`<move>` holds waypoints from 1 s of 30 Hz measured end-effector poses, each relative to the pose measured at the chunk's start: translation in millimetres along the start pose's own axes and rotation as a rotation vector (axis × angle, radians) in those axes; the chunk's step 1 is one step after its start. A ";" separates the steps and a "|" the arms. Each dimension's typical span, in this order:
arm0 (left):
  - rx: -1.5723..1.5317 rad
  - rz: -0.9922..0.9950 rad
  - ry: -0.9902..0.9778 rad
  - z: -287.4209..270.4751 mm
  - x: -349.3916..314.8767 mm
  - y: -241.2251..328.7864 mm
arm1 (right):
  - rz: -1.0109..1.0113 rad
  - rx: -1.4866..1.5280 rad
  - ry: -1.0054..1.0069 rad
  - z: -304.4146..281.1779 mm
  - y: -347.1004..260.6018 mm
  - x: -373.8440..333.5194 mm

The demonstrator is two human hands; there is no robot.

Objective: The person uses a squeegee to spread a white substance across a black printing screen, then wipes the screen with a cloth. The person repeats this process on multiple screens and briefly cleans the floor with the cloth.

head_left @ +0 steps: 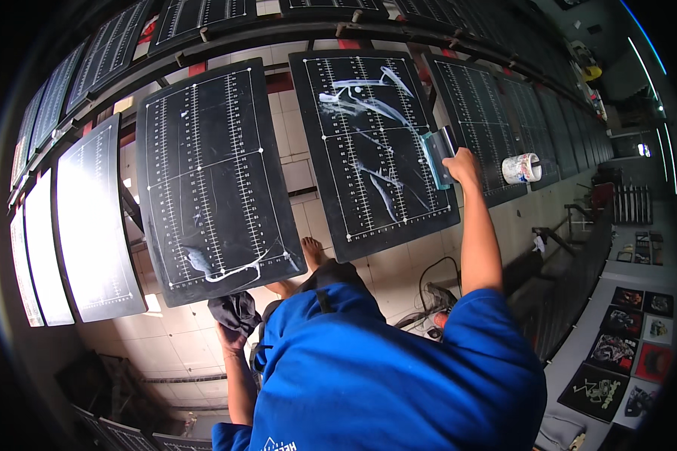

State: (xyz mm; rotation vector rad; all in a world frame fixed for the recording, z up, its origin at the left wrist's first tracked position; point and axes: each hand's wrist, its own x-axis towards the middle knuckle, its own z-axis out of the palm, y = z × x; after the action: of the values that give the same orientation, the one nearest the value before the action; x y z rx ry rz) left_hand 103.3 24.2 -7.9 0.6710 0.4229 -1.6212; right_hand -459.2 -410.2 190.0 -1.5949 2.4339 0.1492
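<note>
Squeegee (437,160) gripped in the right hand (462,166) should press evenly across the ruled board (374,154), left hand (231,338) clutching dark cloth (235,312).

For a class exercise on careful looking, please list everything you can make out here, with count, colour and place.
Boards: over ten, mostly black with white scales, across the view
Streaks: several, whitish, on the two nearest boards
Squeegee: one, teal and grey, at the right near board's edge
Tub: one, stained white, right of the squeegee
Cloth: one, dark, below the left near board
Floor tiles: many, pale, below the boards
Pictures: several, mixed colours, lower right
Shirt: one, blue, bottom centre
Right hand: one, bare, on the squeegee
Left hand: one, bare, holding the cloth
</note>
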 end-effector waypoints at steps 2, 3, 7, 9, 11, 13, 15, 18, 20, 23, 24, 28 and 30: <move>-0.001 0.002 -0.030 5.5 4.4 -1.3 | 0.000 0.003 0.028 4.0 17.0 -7.4; -0.007 -0.009 -0.036 11.2 8.5 -2.6 | 0.010 0.003 0.042 6.3 30.4 -10.2; -0.065 -0.003 -0.024 17.9 6.1 -4.8 | 0.074 -0.025 -0.019 3.0 21.2 -37.7; -0.083 -0.030 -0.033 24.5 4.9 -4.9 | 0.075 -0.014 -0.029 4.7 25.3 -49.8; -0.076 -0.022 -0.042 33.8 4.6 -4.4 | 0.078 -0.003 -0.044 8.4 43.2 -57.8; -0.047 0.002 -0.049 34.6 2.1 -4.0 | 0.142 -0.013 -0.049 9.2 48.0 -73.0; -0.071 -0.011 -0.030 31.5 3.3 -0.9 | 0.180 -0.067 -0.059 6.6 48.7 -89.9; -0.103 -0.014 -0.031 15.6 6.6 3.1 | 0.152 -0.145 -0.092 -2.0 50.3 -99.1; -0.111 0.006 -0.002 0.5 7.5 4.6 | 0.098 -0.133 -0.092 -23.0 12.5 -106.1; -0.107 0.040 -0.052 -16.6 15.3 -3.4 | -0.255 -0.032 0.062 -34.0 -62.6 -97.8; -0.084 0.070 -0.058 -16.1 15.3 -6.9 | -0.346 0.083 -0.013 -37.1 -90.3 -89.0; -0.205 0.087 -0.050 -8.1 7.1 -26.6 | -0.828 0.265 0.170 -8.1 -246.5 -49.0; -0.148 0.128 -0.033 -14.5 -2.5 -39.3 | -0.888 0.240 0.105 -3.9 -343.0 -51.4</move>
State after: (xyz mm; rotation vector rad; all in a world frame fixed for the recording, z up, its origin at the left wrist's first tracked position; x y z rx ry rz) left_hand 67.6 41.6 -21.4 0.5483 0.4621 -1.4623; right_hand -126.6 -503.6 219.8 -2.3963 1.5022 -0.3657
